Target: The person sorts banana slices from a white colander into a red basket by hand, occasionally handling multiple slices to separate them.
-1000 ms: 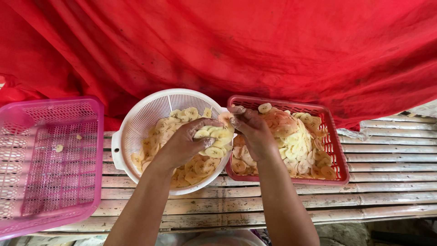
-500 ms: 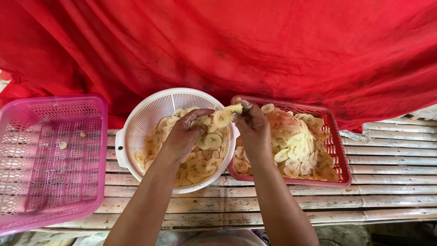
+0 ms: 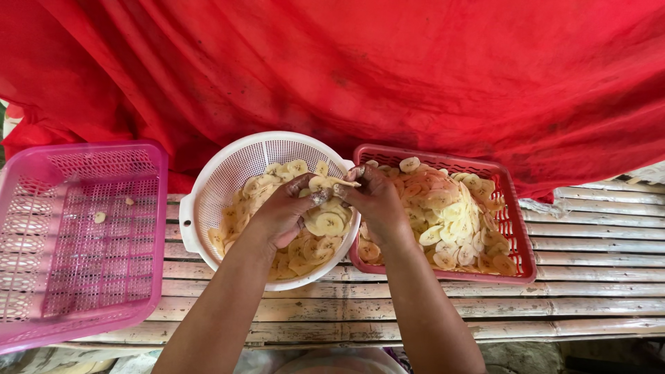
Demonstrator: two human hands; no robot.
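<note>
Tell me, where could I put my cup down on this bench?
The slatted bench is bare right of the red basket and in the strip before the baskets. The pink basket is almost empty. The white colander and red basket touch, both hands above.

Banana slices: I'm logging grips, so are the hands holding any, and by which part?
Both hands pinch a small clump of pale yellow banana slices by its edges, left hand and right hand, above the round white plastic colander.
</note>
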